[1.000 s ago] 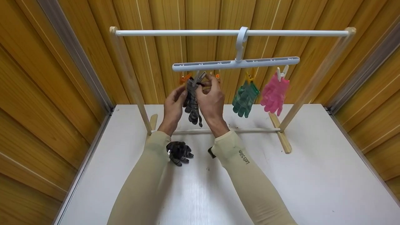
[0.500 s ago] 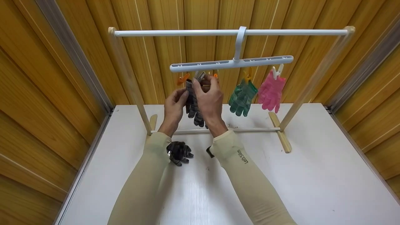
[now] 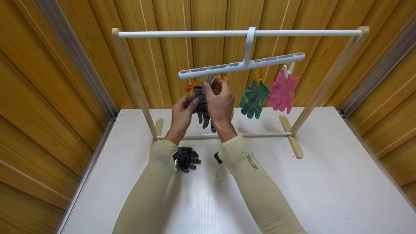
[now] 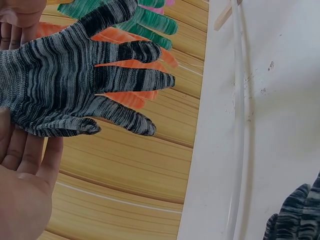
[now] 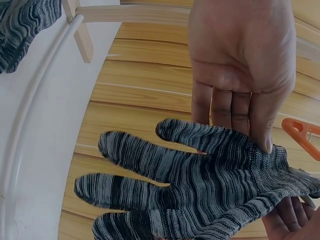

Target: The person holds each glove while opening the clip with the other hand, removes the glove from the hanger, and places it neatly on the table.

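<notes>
A black-and-grey striped knit glove [image 3: 202, 107] hangs below the left half of a pale hanger [image 3: 227, 68]. My left hand [image 3: 182, 113] pinches the left edge of its cuff. At the top of the cuff, my right hand [image 3: 221, 105] holds a grey clip [image 3: 212, 80]. The right wrist view shows that clip [image 5: 300, 175] at the cuff, with the glove's fingers [image 5: 135, 155] spread out. Behind it, the left wrist view shows an orange glove [image 4: 135, 45]. A second striped glove [image 3: 186, 159] lies on the white table [image 3: 201, 201], partly behind my left sleeve.
The hanger hooks over a white rod [image 3: 182, 33] on a wooden-footed rack. Under its right half hang a green glove [image 3: 254, 99] from a yellow clip and a pink glove [image 3: 282, 91] from a white clip. An orange clip [image 3: 192, 85] dangles near its left end.
The hanger has tilted, its left end lower and its right end higher. Its hanging glove has turned flatter toward the head camera, and my left hand has shifted slightly down.
</notes>
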Tool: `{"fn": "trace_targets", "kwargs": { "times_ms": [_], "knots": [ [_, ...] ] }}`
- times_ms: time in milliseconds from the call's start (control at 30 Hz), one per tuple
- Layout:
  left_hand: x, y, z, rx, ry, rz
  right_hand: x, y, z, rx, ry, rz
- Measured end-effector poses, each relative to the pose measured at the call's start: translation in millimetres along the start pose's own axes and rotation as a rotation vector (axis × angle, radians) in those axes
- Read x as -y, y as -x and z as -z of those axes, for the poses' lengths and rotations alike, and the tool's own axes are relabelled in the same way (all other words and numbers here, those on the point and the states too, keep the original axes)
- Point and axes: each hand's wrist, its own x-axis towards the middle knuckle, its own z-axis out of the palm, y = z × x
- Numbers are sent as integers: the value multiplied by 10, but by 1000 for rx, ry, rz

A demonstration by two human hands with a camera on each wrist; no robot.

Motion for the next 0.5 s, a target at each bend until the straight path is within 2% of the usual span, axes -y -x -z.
{"fn": "trace_targets", "kwargs": {
  "times_ms": [367, 500],
  "knots": [
    [-18, 39, 15, 11, -31, -5, 2, -7, 31, -9, -24, 8],
    [-32, 42, 13, 6, -34, 12, 2, -8, 42, -5, -32, 8]
  ]
}}
